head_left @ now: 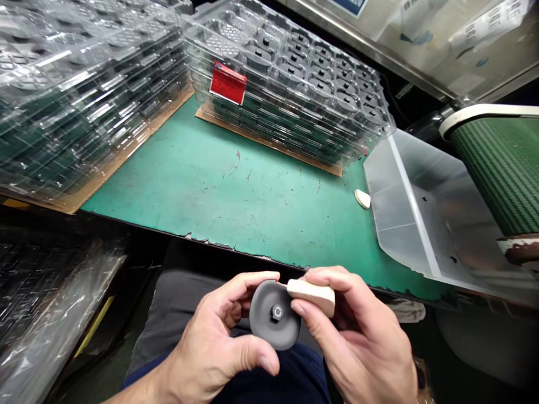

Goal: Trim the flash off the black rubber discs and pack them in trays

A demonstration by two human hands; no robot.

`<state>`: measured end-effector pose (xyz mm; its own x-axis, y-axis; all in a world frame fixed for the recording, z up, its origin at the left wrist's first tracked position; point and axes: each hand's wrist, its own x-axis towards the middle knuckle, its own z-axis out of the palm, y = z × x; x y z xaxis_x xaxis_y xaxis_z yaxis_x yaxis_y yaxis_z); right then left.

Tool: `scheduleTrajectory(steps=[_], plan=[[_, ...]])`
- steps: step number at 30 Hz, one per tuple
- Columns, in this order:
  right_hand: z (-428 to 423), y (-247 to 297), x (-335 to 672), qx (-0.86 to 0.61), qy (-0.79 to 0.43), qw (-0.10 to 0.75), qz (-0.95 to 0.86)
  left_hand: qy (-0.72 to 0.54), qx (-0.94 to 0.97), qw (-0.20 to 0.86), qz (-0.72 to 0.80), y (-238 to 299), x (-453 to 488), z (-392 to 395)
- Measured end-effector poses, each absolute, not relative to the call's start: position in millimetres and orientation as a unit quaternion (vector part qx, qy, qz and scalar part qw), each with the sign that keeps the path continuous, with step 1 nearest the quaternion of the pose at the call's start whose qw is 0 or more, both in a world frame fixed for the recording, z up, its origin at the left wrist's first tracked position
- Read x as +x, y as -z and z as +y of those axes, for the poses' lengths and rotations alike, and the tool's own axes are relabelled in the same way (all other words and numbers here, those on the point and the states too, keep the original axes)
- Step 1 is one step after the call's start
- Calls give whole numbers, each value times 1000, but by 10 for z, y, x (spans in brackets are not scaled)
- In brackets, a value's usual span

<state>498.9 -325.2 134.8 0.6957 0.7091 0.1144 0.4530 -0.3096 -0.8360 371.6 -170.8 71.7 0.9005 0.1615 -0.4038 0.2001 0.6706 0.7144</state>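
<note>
My left hand (pixel 227 331) grips a round, dark grey dished part (pixel 263 317) by its edge, thumb at the lower rim and fingers behind. A short hollow post rises from the middle of its dish. Between the thumb and fingers of my right hand (pixel 357 336) is a cream-white block (pixel 314 295) with a rounded end. The block's left end meets the upper right rim of the grey part. Both hands are over my lap, in front of the table edge.
A green table (pixel 252 191) lies ahead. Clear plastic trays (pixel 290 112) holding grey parts are stacked at the back, with a red tag (pixel 228 83); another tray stack (pixel 92 106) stands left. A second white block (pixel 362 198) lies near a translucent bin (pixel 400 207), beside a green conveyor belt (pixel 501 163).
</note>
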Motion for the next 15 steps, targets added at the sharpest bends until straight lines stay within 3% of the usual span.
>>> scheduleTrajectory(steps=[6, 15], plan=[[-3256, -1345, 4953, -819, -142, 478, -283, 18, 334, 917, 217, -767, 3747, -1696], [-3181, -1527, 5086, -779, -137, 419, -446, 24, 399, 895, 200, -716, 3759, -1718]])
